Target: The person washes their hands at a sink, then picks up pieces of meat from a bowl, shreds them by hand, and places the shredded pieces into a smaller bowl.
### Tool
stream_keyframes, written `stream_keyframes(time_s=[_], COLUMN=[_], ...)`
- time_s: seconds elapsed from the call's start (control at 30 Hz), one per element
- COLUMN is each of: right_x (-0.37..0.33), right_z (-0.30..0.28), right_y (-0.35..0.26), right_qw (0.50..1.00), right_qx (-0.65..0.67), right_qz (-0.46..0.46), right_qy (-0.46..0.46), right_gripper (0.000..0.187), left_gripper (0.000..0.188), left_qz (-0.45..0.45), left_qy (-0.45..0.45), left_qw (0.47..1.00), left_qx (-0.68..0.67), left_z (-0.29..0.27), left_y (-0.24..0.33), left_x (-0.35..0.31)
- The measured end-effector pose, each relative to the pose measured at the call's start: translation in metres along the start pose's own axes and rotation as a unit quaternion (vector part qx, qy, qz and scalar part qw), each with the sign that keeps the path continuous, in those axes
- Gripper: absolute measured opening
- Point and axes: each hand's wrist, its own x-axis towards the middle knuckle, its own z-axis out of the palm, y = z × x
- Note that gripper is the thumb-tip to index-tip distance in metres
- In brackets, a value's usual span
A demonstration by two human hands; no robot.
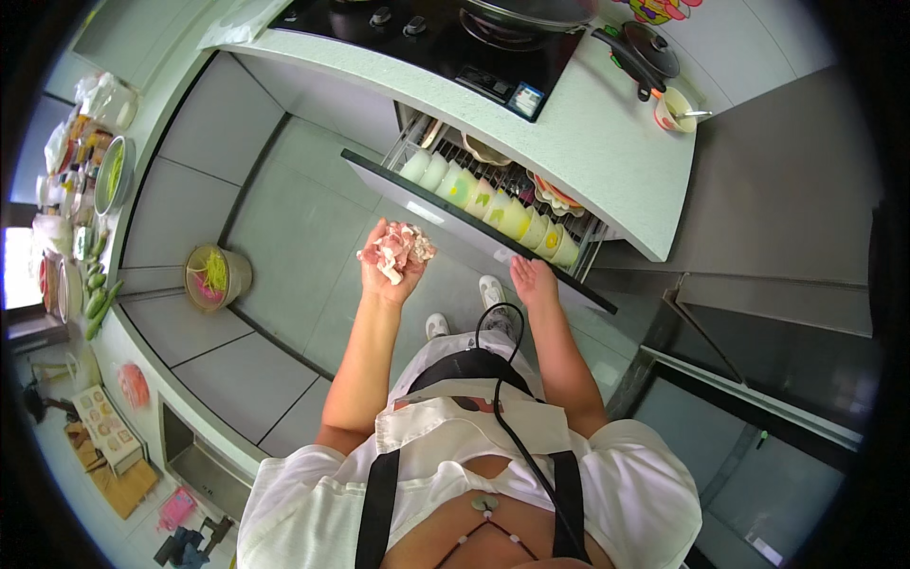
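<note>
My left hand (385,286) is palm up, cupped under a heap of pale pink raw meat pieces (402,248). Nothing lies in my right hand (534,283), whose fingers stretch out at the front of a pulled-out drawer (445,216). Whether the fingertips touch the drawer front, I cannot tell. Inside the drawer stands a row of light green and white bowls (483,203). Behind them are stacked plates (556,195) with orange-red edges, on a wire rack.
Above the drawer is a pale counter (616,175) with a black cooktop (431,52), a lidded pan (531,11) and a small pot (649,52). A bin (240,284) stands left on the floor. The left counter carries a green-filled bowl (115,175), cucumbers (99,303) and a sink (194,455).
</note>
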Motion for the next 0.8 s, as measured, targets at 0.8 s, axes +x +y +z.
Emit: stream_keyframes(time_s=[0.8], right_x=[0.069], right_z=[0.215], right_y=[0.085], right_qw=[0.33], right_qx=[-0.76], right_qz=[-0.43], right_qy=[-0.359], right_gripper=[0.028], left_gripper=[0.034], left_qz=[0.139], left_qy=[-0.015], left_qw=[0.99], left_qx=[-0.007], left_z=[-0.035], left_y=[0.072], left_x=[0.029])
